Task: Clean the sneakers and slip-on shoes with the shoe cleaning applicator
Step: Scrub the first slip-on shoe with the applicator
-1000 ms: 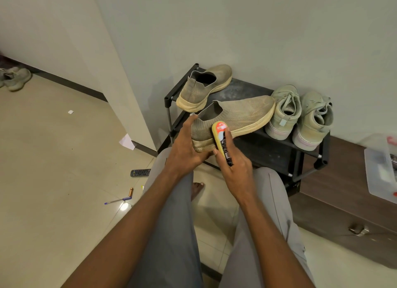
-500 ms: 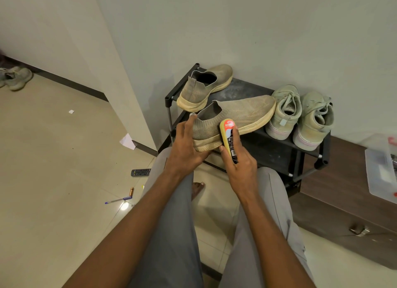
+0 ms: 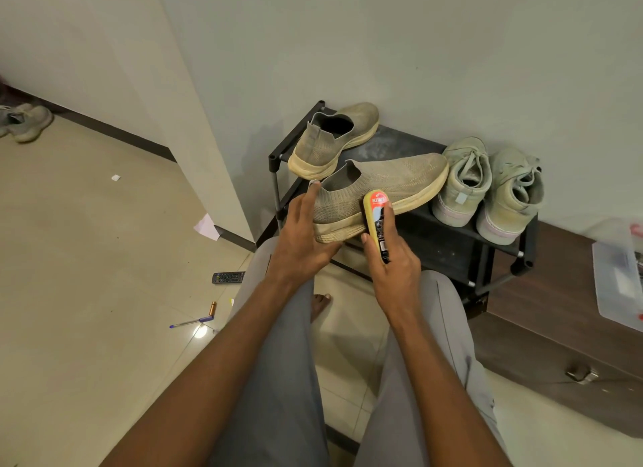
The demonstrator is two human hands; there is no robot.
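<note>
- left hand [image 3: 302, 244] cups the heel of 1 slip-on [image 3: 379, 191], thumb up on the collar, holding it over the rack [image 3: 452, 244] edge
- right hand [image 3: 393, 264] wraps around the applicator [image 3: 376, 219], sponge side flat against the shoe's side
- other slip-on [image 3: 330, 143] sits on the rack behind it
- 2 sneakers [image 3: 487, 188] side by side at the rack's right end
- remote [image 3: 228, 277] and pen [image 3: 189, 323] down on the floor [image 3: 87, 257]

A matt knitted cloth upper is seen on the slip-on shoe [image 3: 379, 184], glossy plastic on the applicator [image 3: 377, 223], dusty black metal on the rack [image 3: 452, 254], polished tile on the floor [image 3: 87, 257].
</note>
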